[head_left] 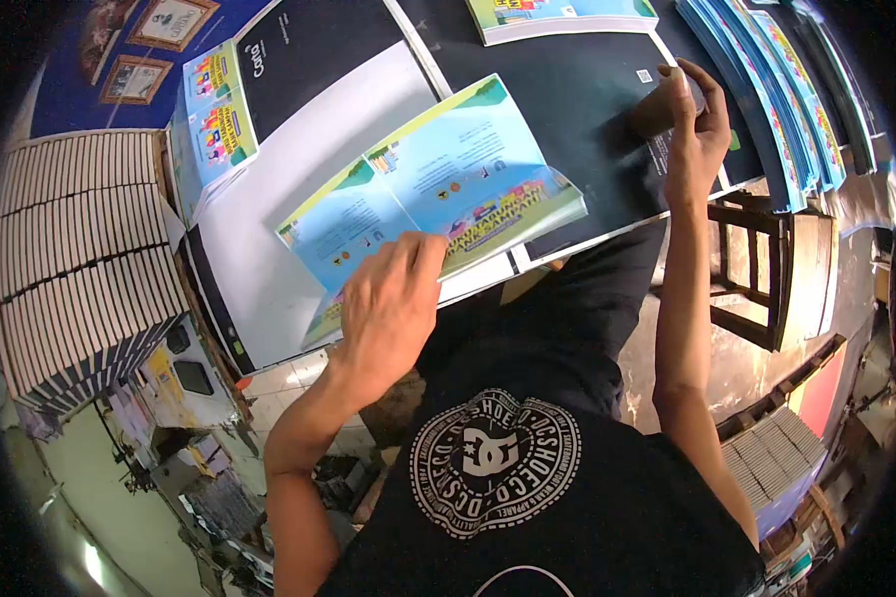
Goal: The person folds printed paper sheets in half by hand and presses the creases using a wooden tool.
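My left hand (390, 303) is closed at the near edge of a printed cover sheet (458, 169), light blue with green and yellow bands. Its fingertips are partly hidden, and the sheet's near left corner bends up beside them. More sheets lie under it in a slightly fanned pile on the table. My right hand (699, 134) is off to the right, above the dark tabletop (592, 129). Its fingers curl around a brown, rounded, block-like object (655, 111) whose exact kind I cannot make out.
Another printed stack (567, 25) lies at the far edge. Blue-edged booklets (757, 99) stand in rows at right. Tall piles of book blocks (85, 259) rise at left, near more printed covers (217, 119). A wooden stool (767, 264) stands right of my leg.
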Demonstrator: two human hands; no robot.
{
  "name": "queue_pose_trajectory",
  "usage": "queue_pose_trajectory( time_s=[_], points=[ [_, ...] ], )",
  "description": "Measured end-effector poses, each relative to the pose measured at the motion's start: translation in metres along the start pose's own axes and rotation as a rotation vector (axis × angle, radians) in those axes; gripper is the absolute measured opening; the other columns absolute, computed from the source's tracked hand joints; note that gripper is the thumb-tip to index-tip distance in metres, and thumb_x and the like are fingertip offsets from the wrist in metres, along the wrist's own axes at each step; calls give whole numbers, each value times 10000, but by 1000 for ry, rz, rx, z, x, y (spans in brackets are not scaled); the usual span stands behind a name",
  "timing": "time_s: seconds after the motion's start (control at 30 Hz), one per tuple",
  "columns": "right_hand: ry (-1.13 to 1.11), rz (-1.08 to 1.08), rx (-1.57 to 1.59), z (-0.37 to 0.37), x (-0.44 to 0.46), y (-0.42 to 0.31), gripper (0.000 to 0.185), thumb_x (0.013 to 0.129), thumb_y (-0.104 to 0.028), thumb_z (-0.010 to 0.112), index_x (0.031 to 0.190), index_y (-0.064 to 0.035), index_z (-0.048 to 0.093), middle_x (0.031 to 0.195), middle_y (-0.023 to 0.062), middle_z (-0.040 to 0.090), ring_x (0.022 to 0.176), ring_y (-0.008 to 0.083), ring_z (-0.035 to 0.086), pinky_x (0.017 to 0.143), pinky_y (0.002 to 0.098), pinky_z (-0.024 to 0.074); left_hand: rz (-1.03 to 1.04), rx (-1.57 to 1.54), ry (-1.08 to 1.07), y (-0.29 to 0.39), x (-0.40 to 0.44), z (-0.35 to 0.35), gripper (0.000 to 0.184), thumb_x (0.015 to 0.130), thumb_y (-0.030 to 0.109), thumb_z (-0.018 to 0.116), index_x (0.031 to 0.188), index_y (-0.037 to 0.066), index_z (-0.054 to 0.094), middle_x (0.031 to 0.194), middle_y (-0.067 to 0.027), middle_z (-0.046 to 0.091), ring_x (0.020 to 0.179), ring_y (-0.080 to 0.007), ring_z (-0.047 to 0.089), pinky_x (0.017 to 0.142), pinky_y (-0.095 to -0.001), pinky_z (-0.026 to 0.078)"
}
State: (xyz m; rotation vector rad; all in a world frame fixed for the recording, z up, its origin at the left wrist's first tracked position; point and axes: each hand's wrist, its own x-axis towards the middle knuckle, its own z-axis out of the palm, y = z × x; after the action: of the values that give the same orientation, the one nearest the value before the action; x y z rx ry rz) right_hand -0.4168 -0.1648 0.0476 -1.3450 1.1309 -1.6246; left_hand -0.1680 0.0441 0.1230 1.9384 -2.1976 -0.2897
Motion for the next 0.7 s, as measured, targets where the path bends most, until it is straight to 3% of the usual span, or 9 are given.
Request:
queue_pose_trajectory(
  time_s=[0.2, 0.23, 0.3, 0.37, 0.4, 0.43, 0.47, 0.57, 0.7],
  points=[
    [229, -437, -229, -12, -5, -16, 321, 992, -193, 621, 1216, 37, 625, 1169, 165, 679, 1047, 187, 655, 926, 307, 509, -193, -179, 20, -11, 11, -25, 185, 905, 114, 692, 1036, 7, 616, 885, -176, 695, 779, -345, 690, 675, -415, 528],
    [209, -531, -181, -22, -9, -22, 370, 1004, -230, 591, 1227, 65, 593, 1226, 192, 651, 1118, 232, 639, 963, 363, 507, -244, -253, 18, -12, 15, -37, 190, 913, 135, 688, 1020, -8, 623, 888, -181, 704, 790, -348, 695, 676, -405, 529],
    [172, -546, -16, -24, -28, -38, 619, 1015, -515, 502, 1253, 54, 556, 1236, 244, 631, 1171, 313, 614, 1035, 438, 457, -273, -349, 57, -10, 14, -65, 228, 895, 129, 721, 1013, -51, 645, 886, -153, 728, 788, -270, 712, 701, -333, 527],
    [37, -399, 211, -11, -53, -47, 837, 888, -627, 652, 1342, 57, 487, 1266, 235, 616, 1142, 329, 625, 1004, 439, 478, -349, -510, 119, -3, 12, -89, 238, 868, 115, 741, 1006, -58, 653, 871, -123, 722, 776, -205, 694, 713, -305, 518],
    [-2, -101, 240, 7, -68, -63, 1123, 674, -784, 739, 1400, 23, 453, 1340, 214, 573, 1202, 322, 584, 1025, 444, 456, -277, -595, 179, -11, 11, -90, 262, 856, 114, 748, 1023, -62, 649, 879, -111, 713, 780, -187, 676, 722, -301, 514],
    [-202, -21, 236, 14, -71, -53, 1321, 525, -816, 799, 1478, -5, 373, 1436, 201, 492, 1293, 312, 506, 1051, 456, 424, -208, -677, 238, -21, 6, -89, 287, 845, 112, 754, 1041, -67, 644, 886, -99, 703, 785, -169, 658, 731, -297, 510],
    [-341, 5, 333, 26, -77, -47, 1403, 488, -751, 858, 1520, -4, 272, 1497, 188, 407, 1350, 302, 435, 1094, 456, 372, -141, -757, 296, -31, 1, -86, 314, 833, 111, 761, 1058, -72, 640, 894, -87, 694, 789, -151, 640, 740, -293, 506],
    [-705, 140, 559, 61, -84, -52, 1376, 474, -514, 963, 1513, 17, 236, 1511, 155, 363, 1362, 261, 396, 1129, 434, 324, -97, -1138, 350, -47, 1, -63, 424, 829, 128, 780, 1161, -59, 594, 1018, -85, 669, 906, -148, 620, 818, -274, 476],
    [-821, 506, 559, 80, -67, -88, 609, 689, -112, 915, 1206, 44, 632, 1067, 97, 719, 982, 148, 660, 889, 299, 525, -78, -1266, 517, -52, 9, -53, 441, 893, 113, 732, 1258, -75, 570, 1127, -100, 666, 979, -144, 612, 852, -274, 473]
  ],
)
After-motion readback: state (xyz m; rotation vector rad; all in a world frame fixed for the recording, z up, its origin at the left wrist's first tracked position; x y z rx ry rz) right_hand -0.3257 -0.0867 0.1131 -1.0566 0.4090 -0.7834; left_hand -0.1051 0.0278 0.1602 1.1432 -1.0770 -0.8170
